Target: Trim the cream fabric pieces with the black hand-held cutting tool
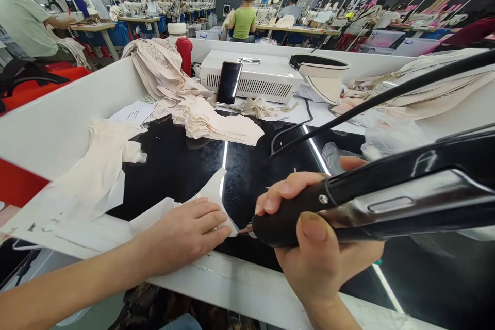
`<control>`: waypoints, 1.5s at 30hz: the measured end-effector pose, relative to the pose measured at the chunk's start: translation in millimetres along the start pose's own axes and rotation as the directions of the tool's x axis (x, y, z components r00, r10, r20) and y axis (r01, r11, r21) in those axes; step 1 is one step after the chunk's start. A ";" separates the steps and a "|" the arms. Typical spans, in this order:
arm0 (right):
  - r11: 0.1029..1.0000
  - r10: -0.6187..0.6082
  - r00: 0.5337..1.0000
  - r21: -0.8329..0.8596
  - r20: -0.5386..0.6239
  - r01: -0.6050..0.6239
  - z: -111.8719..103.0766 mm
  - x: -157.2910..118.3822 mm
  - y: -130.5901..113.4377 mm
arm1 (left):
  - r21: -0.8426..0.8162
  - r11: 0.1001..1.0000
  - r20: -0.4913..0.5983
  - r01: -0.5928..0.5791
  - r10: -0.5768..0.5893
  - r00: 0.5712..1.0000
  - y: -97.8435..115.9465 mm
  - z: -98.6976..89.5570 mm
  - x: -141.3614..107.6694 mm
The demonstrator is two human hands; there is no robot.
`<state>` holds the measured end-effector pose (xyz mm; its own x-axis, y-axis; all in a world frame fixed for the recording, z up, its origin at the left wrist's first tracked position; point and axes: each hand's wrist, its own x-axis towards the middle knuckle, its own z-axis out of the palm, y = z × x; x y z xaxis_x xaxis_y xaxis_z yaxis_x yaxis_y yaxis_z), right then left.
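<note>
My left hand [189, 240] lies flat on a white sheet-like piece [212, 185] near the front edge of the glossy black work surface [162, 165]. Its fingers are stretched out, pressing the piece down. My right hand [325, 255] is wrapped round a thick black handheld tool [294, 216] with a long metal lever and a narrow copper-coloured tip. That tip is at the right edge of the white piece, just beyond my left fingertips; whether it touches is too small to tell. A black cable [386, 93] rises from the surface behind the tool.
Cream fabric pieces lie in a stack [216, 124] at the back and a loose pile [93, 165] at left. A phone [229, 82] leans on a white vented box [255, 69]. A red bottle [184, 55] and a visor [325, 75] stand nearby. Low white walls border the table; people sit beyond.
</note>
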<state>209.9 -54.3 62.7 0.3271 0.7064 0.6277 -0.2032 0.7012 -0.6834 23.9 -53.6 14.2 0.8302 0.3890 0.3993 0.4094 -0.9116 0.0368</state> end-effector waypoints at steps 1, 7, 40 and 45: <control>1.000 0.011 1.000 -0.004 -0.007 -0.011 -0.7 -0.1 0.1 | -0.015 1.000 -0.004 0.018 -0.018 1.000 0.0 -0.9 0.1; 1.000 0.019 1.000 -0.019 -0.006 -0.019 -3.1 1.6 -1.4 | -0.061 0.997 -0.024 0.047 -0.049 0.999 0.4 0.0 1.0; 0.999 0.033 0.998 -0.006 -0.051 -0.033 11.9 14.7 10.6 | -0.106 0.988 -0.097 0.112 -0.123 0.988 13.2 10.2 -2.1; 0.998 0.047 0.999 -0.046 -0.025 -0.048 11.2 12.6 3.5 | -0.067 0.985 -0.072 0.156 -0.161 0.984 27.4 12.0 -2.5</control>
<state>203.0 -41.9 72.3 0.3404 0.7360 0.5852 -0.1762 0.6613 -0.7292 37.5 -77.9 3.2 0.7238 0.5201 0.4534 0.5080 -0.8464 0.1599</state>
